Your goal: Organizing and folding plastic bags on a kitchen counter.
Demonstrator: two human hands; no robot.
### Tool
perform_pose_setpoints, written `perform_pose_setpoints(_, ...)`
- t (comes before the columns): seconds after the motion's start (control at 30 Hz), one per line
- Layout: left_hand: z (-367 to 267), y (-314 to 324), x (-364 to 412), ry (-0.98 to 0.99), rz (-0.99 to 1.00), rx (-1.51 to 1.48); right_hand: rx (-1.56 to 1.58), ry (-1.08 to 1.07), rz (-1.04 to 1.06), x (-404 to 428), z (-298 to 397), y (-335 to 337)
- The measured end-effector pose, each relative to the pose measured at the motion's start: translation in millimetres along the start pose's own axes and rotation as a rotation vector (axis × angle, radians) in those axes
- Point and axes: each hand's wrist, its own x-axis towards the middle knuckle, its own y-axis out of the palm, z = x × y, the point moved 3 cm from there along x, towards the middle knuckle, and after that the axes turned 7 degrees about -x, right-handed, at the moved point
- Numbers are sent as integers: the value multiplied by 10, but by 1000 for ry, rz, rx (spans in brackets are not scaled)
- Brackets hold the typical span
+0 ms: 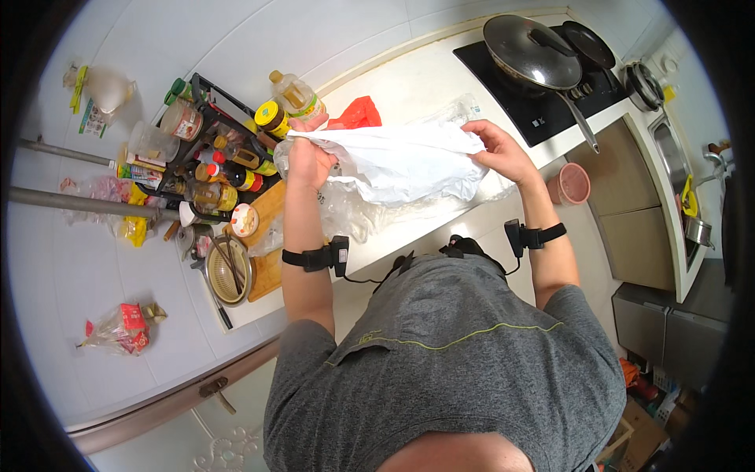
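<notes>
A white plastic bag is stretched out between my two hands above the countertop. My left hand grips its left end, the thumb over the bag's edge. At the right end, my right hand pinches the bag between thumb and fingers. Clear plastic bags lie crumpled on the counter under the white one. Just behind it sits a red plastic bag. An oil bottle and a yellow-lidded jar stand close to my left hand.
A lidded wok rests on the black cooktop at the back right. Left of me are a rack of sauce bottles, a wooden cutting board and a colander with chopsticks. A pink bin stands beyond my right forearm.
</notes>
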Motion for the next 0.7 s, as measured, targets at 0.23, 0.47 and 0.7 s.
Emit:
perform_pose_setpoints(0.23,-45,-336,68,-18,-264,124,-260,91,-222,-39,-140,-109)
perform_pose_setpoints(0.47,-7,-435,-27,159,-160,1132,15,-28,-370,-76,-5,-28)
perform_pose_setpoints(0.7,279,734,-343,573,143,1075,-379,-289,-315,46,187,173)
